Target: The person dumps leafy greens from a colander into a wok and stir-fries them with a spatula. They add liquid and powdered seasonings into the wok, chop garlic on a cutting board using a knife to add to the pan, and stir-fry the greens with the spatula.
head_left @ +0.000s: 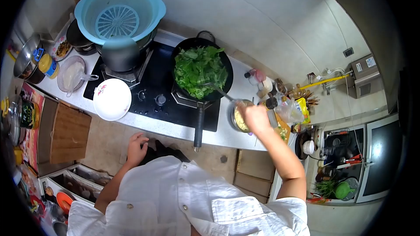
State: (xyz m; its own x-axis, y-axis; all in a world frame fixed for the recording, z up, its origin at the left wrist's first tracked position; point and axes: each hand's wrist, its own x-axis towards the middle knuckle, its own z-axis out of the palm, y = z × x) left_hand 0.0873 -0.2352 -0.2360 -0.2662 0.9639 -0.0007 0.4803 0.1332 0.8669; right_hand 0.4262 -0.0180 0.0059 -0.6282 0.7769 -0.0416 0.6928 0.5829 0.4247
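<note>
Smooth blue plastic in the strainer basket point(157, 11); glossy black finish on the cooktop point(153, 78); dark metal in the wok point(228, 72); shiny metal in the far-left bowl point(27, 57); smooth white finish on the plate point(112, 99); matt, creased cloth in the shirt point(153, 192); brown wood grain on the panel point(70, 133).

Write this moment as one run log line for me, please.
right hand gripping utensil | utensil tip in leafy greens | greens in wok on stove | left hand open, holding nothing
</note>
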